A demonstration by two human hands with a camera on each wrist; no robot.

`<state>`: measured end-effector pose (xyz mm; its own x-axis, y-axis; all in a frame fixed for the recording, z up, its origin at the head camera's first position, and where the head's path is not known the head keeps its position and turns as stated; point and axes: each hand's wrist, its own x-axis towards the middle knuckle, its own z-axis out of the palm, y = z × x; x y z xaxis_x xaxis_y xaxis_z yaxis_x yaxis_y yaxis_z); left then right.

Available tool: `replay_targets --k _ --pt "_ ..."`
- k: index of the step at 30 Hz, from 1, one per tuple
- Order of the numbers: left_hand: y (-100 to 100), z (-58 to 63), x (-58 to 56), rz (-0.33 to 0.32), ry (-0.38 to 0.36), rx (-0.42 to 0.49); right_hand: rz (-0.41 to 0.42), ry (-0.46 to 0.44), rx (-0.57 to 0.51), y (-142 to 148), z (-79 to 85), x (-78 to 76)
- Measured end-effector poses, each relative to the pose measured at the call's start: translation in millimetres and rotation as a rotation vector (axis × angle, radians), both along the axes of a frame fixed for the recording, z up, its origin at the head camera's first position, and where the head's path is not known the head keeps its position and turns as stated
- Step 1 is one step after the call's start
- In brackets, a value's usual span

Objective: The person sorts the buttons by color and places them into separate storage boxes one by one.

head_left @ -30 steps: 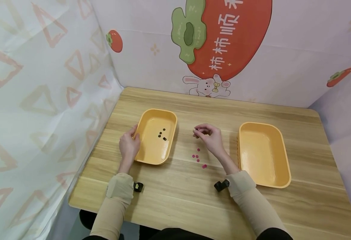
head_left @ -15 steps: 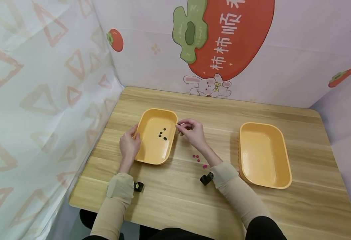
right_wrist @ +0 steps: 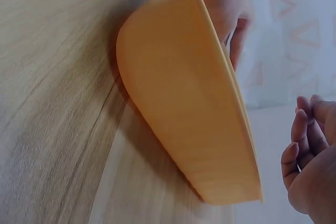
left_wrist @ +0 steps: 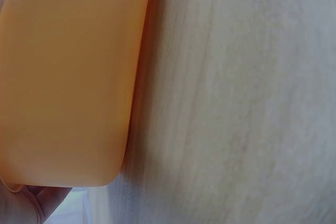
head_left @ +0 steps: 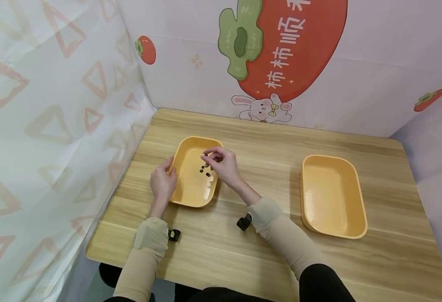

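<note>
My left hand [head_left: 163, 182] grips the left rim of a yellow plastic basin [head_left: 185, 191], thumb over the edge and fingers outside. In the left wrist view, the basin's smooth outer wall [left_wrist: 73, 87] fills the left side. Several small black round pieces [head_left: 201, 170] lie inside it. My right hand [head_left: 224, 165] is above the basin's right half, pinching a tiny dark round piece [head_left: 206, 155] between thumb and fingertips. From the right wrist, the right hand's curled fingers [right_wrist: 303, 135] appear above the basin rim; the piece is hidden there.
A second yellow basin [head_left: 332, 197] stands on the right of the wooden table [head_left: 221, 260], with nothing visible inside. A printed backdrop [head_left: 191, 84] rises behind the table. My right forearm covers the spot where pink pieces lay in earlier frames.
The right hand has moved left from the middle of the table to over the left basin, carrying the dark piece. My left hand has kept its hold on the rim.
</note>
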<state>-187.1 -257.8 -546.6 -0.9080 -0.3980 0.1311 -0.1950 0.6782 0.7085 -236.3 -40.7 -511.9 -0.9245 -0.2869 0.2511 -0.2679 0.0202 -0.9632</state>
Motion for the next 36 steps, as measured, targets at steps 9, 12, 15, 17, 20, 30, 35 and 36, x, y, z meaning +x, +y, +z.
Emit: replay_targets --k 9,12,15,17,20,30,35,36 --pt "0 -1.9 -1.8 -0.004 0.003 0.001 -0.01 -0.044 -0.041 6 -8.3 -3.2" --pt "0 -2.7 -2.3 -0.007 0.013 -0.002 -0.039 -0.093 -0.096 21 -9.7 -3.7" --pt "0 -2.8 -1.1 -0.003 0.021 0.001 -0.068 -0.158 -0.152 40 -14.2 -1.7" --pt "0 -2.7 0.0 0.0 0.021 0.002 -0.083 -0.191 -0.175 54 -18.4 1.9" --pt "0 -2.7 0.4 -0.002 0.014 0.005 -0.106 -0.214 -0.176 73 -25.2 9.0" --pt "-8 -20.0 -9.1 -0.011 0.066 0.002 -0.15 -0.205 0.022 130 -50.8 30.2" --pt "-13 -27.1 -12.4 -0.011 0.046 0.004 -0.129 -0.124 0.216 147 -67.0 39.2" --pt "-12 -25.6 -11.9 -0.01 0.032 0.005 -0.129 -0.103 0.242 149 -69.9 41.1"
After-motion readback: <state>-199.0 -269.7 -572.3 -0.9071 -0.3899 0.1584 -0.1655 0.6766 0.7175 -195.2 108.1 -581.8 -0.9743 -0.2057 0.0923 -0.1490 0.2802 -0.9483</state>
